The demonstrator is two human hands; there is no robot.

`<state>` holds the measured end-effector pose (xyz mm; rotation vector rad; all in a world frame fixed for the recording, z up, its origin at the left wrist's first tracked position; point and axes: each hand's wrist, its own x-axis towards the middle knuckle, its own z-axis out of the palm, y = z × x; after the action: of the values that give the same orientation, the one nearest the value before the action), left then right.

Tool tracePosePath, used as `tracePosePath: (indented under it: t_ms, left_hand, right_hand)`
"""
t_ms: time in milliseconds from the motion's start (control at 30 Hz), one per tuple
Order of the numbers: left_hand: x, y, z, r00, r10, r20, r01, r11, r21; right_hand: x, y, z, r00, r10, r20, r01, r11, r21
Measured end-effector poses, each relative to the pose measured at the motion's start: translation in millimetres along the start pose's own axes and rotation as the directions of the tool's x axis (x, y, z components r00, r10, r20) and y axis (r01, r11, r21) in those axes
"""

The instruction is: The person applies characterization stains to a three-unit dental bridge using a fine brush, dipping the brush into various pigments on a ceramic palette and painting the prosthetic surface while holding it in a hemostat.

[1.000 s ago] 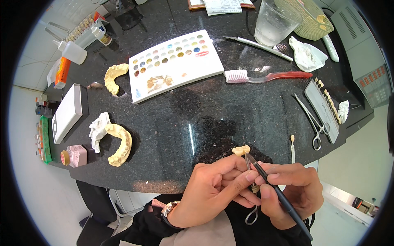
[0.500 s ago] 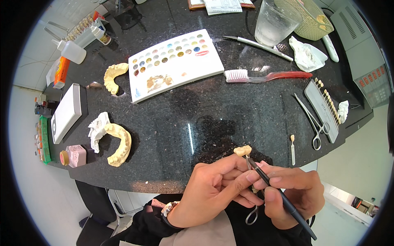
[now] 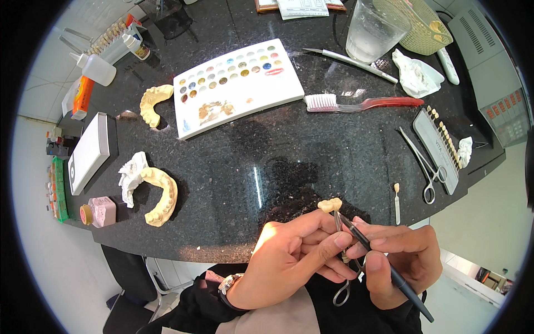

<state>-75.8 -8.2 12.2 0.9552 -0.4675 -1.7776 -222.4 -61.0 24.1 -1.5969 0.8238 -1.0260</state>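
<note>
My left hand is closed on steel locking forceps, whose tips carry a small tooth-coloured dental piece above my fingers. My right hand grips a dark slim brush, its tip beside the forceps just below that piece. A single shade tab lies to the right of both hands. Two yellow plaster dental models rest on the left, the nearer against crumpled white tissue.
A dark speckled countertop holds a white palette, red-handled toothbrush, knife, glass, basket, shade guide, scissor-like instrument, white box and pink jar. A black chair stands lower left.
My right hand and the brush have shifted slightly rightward, and the dental piece has moved a little to the right. A bright patch of light now falls on my left hand.
</note>
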Motion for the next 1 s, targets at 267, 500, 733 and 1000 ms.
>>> tracePosePath:
  t_ms: [267,500,733,1000]
  left_hand:
    - [-3.6,-1.1,-0.5,0.999,-0.04,0.001,0.04,0.999,-0.033]
    - [-3.3,-0.9,0.1,1.0,-0.024,0.005,0.025,0.999,-0.031]
    - [-0.4,-1.0,0.3,1.0,-0.005,-0.019,0.005,1.0,0.009]
    - [-0.3,0.4,1.7,0.999,0.038,-0.038,-0.036,0.998,0.044]
  right_hand:
    - [4.2,-0.4,-5.3,0.997,0.002,0.076,-0.005,0.999,0.045]
    - [4.3,-2.3,-4.5,0.998,0.013,0.055,-0.016,0.997,0.07]
    - [4.6,-6.2,-3.9,0.997,0.053,0.049,-0.055,0.998,0.036]
    - [6.7,-3.3,-5.7,0.997,0.008,0.07,-0.008,1.0,0.012]
